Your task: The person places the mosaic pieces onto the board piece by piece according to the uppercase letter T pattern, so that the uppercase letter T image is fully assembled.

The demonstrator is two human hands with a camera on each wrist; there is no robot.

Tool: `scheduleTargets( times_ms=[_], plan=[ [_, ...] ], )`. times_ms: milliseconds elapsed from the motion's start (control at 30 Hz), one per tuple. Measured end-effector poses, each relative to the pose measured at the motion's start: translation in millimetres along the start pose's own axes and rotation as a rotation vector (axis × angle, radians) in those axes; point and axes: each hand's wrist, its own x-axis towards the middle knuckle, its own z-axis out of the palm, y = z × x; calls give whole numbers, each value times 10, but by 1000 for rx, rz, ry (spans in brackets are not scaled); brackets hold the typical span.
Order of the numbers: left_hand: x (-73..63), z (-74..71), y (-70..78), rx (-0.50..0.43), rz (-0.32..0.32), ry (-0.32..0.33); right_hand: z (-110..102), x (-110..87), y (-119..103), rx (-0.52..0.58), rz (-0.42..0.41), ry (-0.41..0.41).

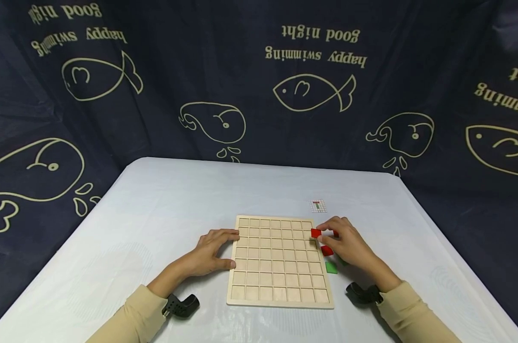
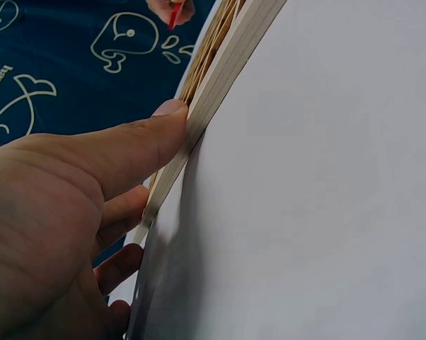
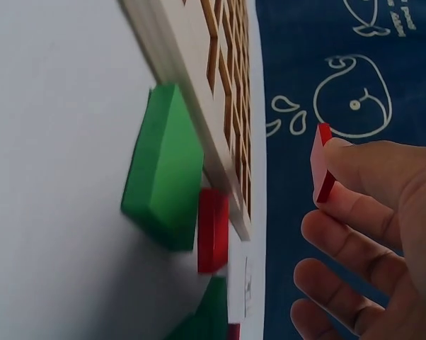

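Note:
A wooden grid board [image 1: 267,305] with square recesses lies on the table. Along its left edge rests my left hand [image 1: 209,252], the thumb and fingertips touching the frame. My right hand [image 1: 346,243] pinches a red square tile [image 1: 316,233] between thumb and index finger, raised over the board's upper right edge. In the right wrist view that tile [image 3: 322,166] is tilted and seen nearly edge-on. Right of the board lie a red tile [image 1: 327,250] and a green tile [image 1: 331,267]. Another red tile [image 1: 336,234] and another green one [image 1: 343,261] are partly hidden by my right hand.
A small card [image 1: 318,206] printed with a grid and a red and green pattern lies beyond the board's upper right corner. A white cloth covers the table [image 1: 190,190]. Behind it hangs a dark blue curtain [image 1: 250,57] with fish and whale drawings.

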Motion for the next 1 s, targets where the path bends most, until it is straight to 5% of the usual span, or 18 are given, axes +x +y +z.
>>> scheduleTargets(
  times_ms=[1000],
  plan=[
    [6,1,14,-7,-13,-5,204,209,-325,45,-90,-69]
  ],
)
